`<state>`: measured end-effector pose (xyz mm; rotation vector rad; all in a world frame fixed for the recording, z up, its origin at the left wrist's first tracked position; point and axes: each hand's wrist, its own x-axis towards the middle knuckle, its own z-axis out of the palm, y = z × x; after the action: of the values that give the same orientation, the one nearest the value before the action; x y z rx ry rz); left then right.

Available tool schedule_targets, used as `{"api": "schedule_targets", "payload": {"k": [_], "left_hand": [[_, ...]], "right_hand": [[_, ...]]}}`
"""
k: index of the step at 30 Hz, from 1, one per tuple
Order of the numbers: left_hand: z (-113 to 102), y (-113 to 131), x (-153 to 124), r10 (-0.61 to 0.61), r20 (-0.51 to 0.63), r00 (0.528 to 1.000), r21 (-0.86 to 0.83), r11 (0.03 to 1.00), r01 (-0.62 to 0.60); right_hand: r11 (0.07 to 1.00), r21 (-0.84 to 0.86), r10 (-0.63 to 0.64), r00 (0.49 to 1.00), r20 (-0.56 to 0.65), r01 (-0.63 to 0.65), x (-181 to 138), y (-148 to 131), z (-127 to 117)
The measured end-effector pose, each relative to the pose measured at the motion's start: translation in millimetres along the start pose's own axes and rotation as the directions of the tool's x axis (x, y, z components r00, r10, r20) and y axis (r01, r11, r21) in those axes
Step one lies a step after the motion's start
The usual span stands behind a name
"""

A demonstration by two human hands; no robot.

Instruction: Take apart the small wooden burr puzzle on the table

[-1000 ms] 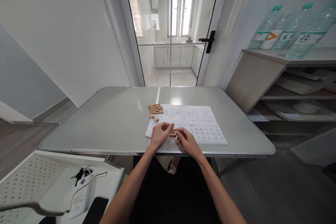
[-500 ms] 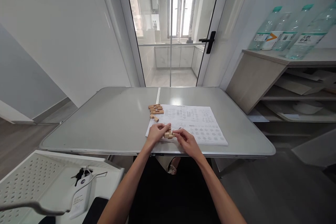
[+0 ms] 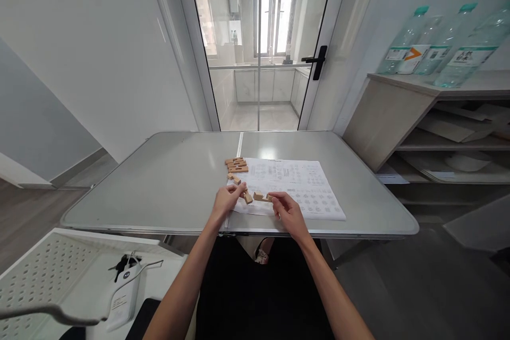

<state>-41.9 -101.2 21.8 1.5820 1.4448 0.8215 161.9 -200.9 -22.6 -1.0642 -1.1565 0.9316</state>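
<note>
My left hand (image 3: 228, 200) pinches one notched wooden puzzle piece (image 3: 247, 197) between thumb and fingers, over the near left part of the printed sheet. A second notched wooden puzzle piece (image 3: 261, 197) is gripped at its right end by my right hand (image 3: 286, 211). A small gap parts the two pieces. The printed sheet (image 3: 308, 186), with rows of small diagrams, lies beneath both hands. Beyond my left hand, several wooden puzzle pieces (image 3: 238, 166) lie side by side at the sheet's left edge, with small wooden blocks (image 3: 235, 179) just nearer to me.
The grey folding table (image 3: 171, 180) has a seam left of the sheet. At lower left, a white perforated basket (image 3: 48, 271) holds a power bank (image 3: 124, 297), a cable and keys. A shelf (image 3: 398, 111) with plastic bottles (image 3: 434, 53) stands right; a glass door (image 3: 274, 90) is ahead.
The wooden pieces, together between my hands earlier, are now apart. My left hand has moved left with one piece; my right hand holds the other, slightly farther right.
</note>
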Motion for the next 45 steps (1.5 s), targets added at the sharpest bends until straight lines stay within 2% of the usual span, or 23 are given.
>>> {"api": "schedule_targets", "payload": {"k": [4, 10, 14, 22, 26, 30, 36, 41, 45], "left_hand": [[-15, -4, 9, 0.009, -0.153, 0.988, 0.031, 1.000, -0.005], [-25, -17, 28, -0.013, -0.264, 0.964, 0.112, 0.993, 0.044], [-27, -25, 43, -0.012, -0.285, 0.958, 0.187, 0.980, 0.068], [-32, -29, 63, -0.054, -0.245, 0.968, 0.265, 0.957, 0.120], [-28, -30, 56, -0.015, -0.258, 0.966, 0.242, 0.967, 0.079], [-26, -35, 34, 0.041, -0.289, 0.956, 0.168, 0.986, 0.009], [-33, -43, 9, 0.132, -0.257, 0.957, 0.082, 0.990, -0.115], [-34, -47, 9, 0.177, -0.281, 0.943, 0.097, 0.983, -0.156], [-32, -50, 5, 0.225, -0.253, 0.941, 0.138, 0.971, -0.195]], "right_hand": [[0.999, -0.033, 0.033, 0.999, 0.007, -0.033, 2, 1, 0], [0.996, -0.070, 0.055, 0.998, 0.003, -0.054, 3, 2, 1], [0.995, -0.078, 0.064, 0.998, -0.001, -0.064, 3, 3, 1], [0.996, -0.057, 0.067, 0.998, 0.002, -0.067, 3, 2, 2], [0.996, -0.063, 0.069, 0.998, 0.010, -0.068, 3, 5, 2], [0.995, -0.073, 0.067, 0.998, 0.008, -0.066, 3, 9, 2], [0.994, -0.063, 0.090, 0.996, -0.011, -0.091, 7, 10, 2], [0.981, -0.164, 0.091, 0.991, -0.096, -0.106, 35, 15, 10], [0.966, -0.241, 0.071, 0.994, -0.088, -0.091, 68, 24, 27]]}}
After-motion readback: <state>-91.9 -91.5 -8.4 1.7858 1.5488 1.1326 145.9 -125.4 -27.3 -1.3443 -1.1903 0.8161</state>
